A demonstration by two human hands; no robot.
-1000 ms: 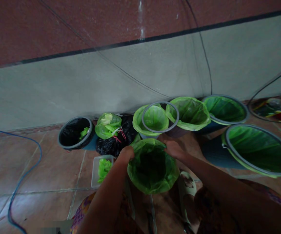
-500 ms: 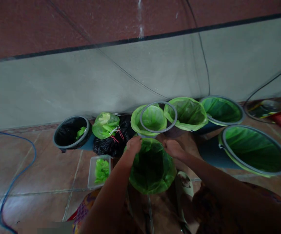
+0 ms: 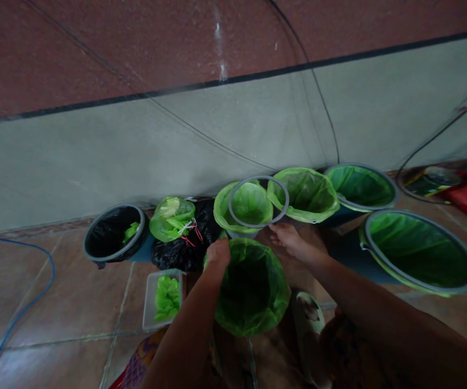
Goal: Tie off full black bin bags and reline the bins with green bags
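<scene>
Right hand's moved off the near lined bin onto the gray ring, fingers curled at its edge, tbh can't tell if gripping. Left hand pinches that bin's rim. Tub nearby holds green scraps; ring overlaps two farther bins.

**Mostly Green**

The near liner is green, darkening within; the ring is grey. The front right bin looks blue, perhaps teal, in dim light. A black stripe splits the wall, maroon above, pale grey below. Tiles are terracotta; the clothing is patterned purple and orange.
</scene>
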